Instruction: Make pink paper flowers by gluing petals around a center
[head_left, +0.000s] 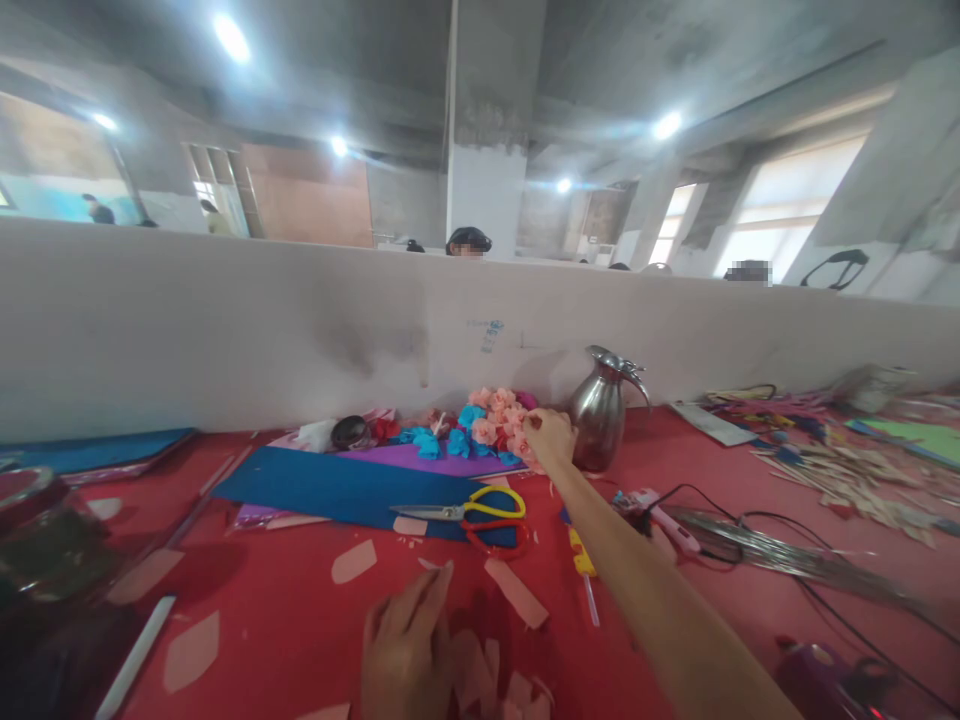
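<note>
My right hand [551, 438] reaches far forward to the heap of pink handmade flowers [499, 412], its fingers pinched at the heap's right side on a pink flower that they largely hide. Blue flowers [427, 443] lie beside the pink ones. Near the front edge, my left hand [409, 645] is closed, with a small pink petal piece [431, 564] at its fingertips. Scissors with one yellow and one red handle [495, 510] rest partly on a blue sheet [322, 482]. Loose pink cut pieces [517, 592] are scattered around my left hand.
A steel jug [600, 415] stands right of my right hand. A yellow-handled screwdriver [581, 555], a pink glue gun [675, 525], black cord and a wire bundle [780, 550] lie to the right. A white partition [225, 330] rises behind the red table [277, 620]; people's heads show beyond.
</note>
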